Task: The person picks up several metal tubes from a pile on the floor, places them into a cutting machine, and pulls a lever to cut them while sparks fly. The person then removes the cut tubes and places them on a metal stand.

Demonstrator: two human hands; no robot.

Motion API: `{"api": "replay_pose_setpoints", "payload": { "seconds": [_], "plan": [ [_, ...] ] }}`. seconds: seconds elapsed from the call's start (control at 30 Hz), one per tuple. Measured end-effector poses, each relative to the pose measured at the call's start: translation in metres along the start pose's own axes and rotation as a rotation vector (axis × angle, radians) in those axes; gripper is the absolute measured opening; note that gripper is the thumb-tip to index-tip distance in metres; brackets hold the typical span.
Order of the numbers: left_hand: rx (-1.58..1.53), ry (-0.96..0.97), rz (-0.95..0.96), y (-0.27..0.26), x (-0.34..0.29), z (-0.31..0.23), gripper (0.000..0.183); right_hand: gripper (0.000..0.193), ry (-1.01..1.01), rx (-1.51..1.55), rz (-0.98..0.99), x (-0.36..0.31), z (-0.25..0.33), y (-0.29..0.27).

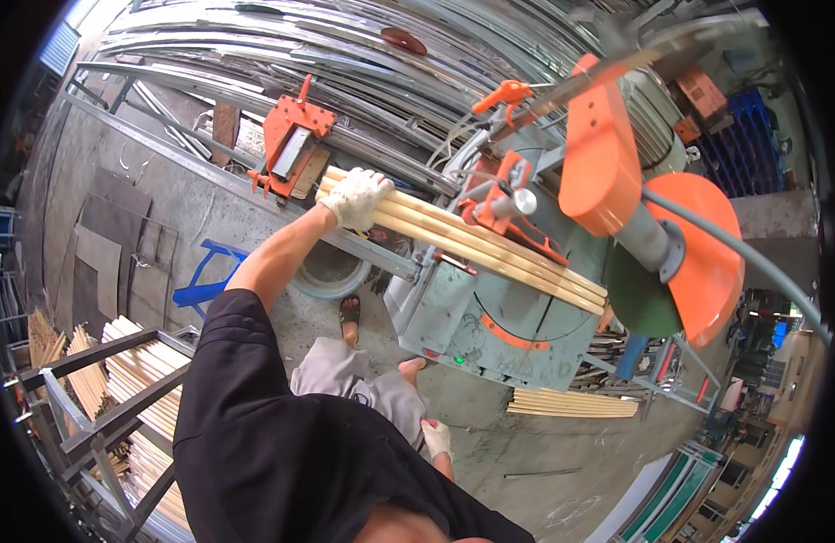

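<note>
Reaching left hand (356, 196) atop wooden strips (472, 242)

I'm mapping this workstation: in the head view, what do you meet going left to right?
Rack of stacked wooden sticks → blue stool → orange stop bracket → gloved left hand resting on the wooden rods → orange clamp → saw blade guard.

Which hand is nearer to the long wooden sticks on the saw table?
Left. The left hand rests on the wooden sticks; the right hand hangs low beside the body, away from them.
</note>
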State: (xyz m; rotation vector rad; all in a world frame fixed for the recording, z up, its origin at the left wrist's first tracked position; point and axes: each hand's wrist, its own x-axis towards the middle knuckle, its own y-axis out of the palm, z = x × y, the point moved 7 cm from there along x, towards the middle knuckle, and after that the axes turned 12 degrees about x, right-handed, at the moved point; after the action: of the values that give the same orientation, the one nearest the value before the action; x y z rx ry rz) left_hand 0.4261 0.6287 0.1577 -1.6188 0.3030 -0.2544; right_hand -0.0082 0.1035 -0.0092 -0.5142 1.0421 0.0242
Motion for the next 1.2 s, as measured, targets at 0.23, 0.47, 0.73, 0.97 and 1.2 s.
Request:
{"api": "replay_pose_setpoints", "payload": {
  "seconds": [0.23, 0.47, 0.73, 0.97, 1.2],
  "plan": [
    [0.019, -0.004, 0.021, 0.029, 0.002, 0.082, 0.069, 0.036, 0.082, 0.024, 0.0, -0.005, 0.008, 0.015],
    [-0.017, 0.025, -0.089, 0.056, -0.018, 0.127, 0.075, 0.03, 0.058, -0.106, 0.036, 0.031, 0.012, 0.015],
    [0.023, 0.036, 0.044, 0.057, 0.001, 0.121, 0.075, 0.045, -0.129, -0.016, -0.361, 0.094, 0.129, -0.058],
    [0.131, 0.023, 0.042, 0.052, 0.015, 0.112, 0.112, 0.051, -0.023, -0.311, -0.39, 0.13, 0.16, -0.114],
    [-0.01, 0.127, 0.139, 0.068, 0.071, 0.034, 0.089, 0.042, -0.143, -0.455, -0.284, 0.13, 0.144, -0.106]
  ]
}}
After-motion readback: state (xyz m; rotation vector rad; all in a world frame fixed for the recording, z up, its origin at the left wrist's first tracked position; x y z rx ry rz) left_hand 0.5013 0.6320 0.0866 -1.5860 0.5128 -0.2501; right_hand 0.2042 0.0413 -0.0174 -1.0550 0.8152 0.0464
